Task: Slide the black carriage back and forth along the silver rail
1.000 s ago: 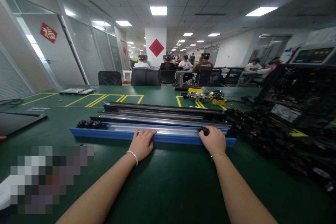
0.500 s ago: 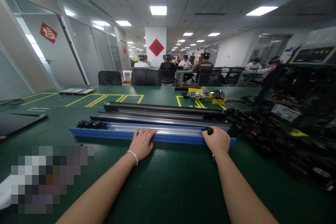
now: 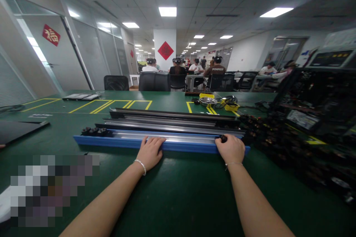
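Note:
A long blue rail with a shiny metal trough lies crosswise on the green table. My left hand grips its front wall near the middle, fingers over the rim and thumb in front. Near the right end, my right hand is closed around a small black part with a hint of copper colour, at the trough. How that part meets the rail is hidden by the fingers. Several black parts sit in the rail's left end.
Behind the blue rail lie more long rails, dark and metallic. A heap of black parts spreads at the right beside a dark open rack. Farther back stands a metal bowl. A dark flat panel lies left; people sit beyond.
My right hand has shifted very slightly to the right with the black part. The left hand and the blue rail stay in place.

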`<state>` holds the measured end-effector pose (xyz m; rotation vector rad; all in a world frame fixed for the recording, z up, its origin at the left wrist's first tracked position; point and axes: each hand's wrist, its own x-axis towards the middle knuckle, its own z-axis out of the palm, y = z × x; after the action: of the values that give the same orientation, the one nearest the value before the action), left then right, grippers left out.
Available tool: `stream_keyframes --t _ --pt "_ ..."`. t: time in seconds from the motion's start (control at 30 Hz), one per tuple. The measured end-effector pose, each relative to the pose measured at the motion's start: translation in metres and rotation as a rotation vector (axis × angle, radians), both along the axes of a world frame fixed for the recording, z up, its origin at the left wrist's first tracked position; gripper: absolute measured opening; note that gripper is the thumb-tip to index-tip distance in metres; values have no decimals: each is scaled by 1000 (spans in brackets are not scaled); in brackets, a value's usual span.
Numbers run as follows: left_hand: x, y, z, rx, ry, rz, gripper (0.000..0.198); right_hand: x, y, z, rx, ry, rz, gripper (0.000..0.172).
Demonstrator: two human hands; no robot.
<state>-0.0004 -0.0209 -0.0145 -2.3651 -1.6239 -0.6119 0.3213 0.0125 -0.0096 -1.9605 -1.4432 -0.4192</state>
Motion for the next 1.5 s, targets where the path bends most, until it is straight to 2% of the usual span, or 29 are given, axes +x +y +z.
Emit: stream_keyframes --t 1.5 --pt "-1 0 1 -23 15 12 46 7 -3 0 -12 76 -126 33"
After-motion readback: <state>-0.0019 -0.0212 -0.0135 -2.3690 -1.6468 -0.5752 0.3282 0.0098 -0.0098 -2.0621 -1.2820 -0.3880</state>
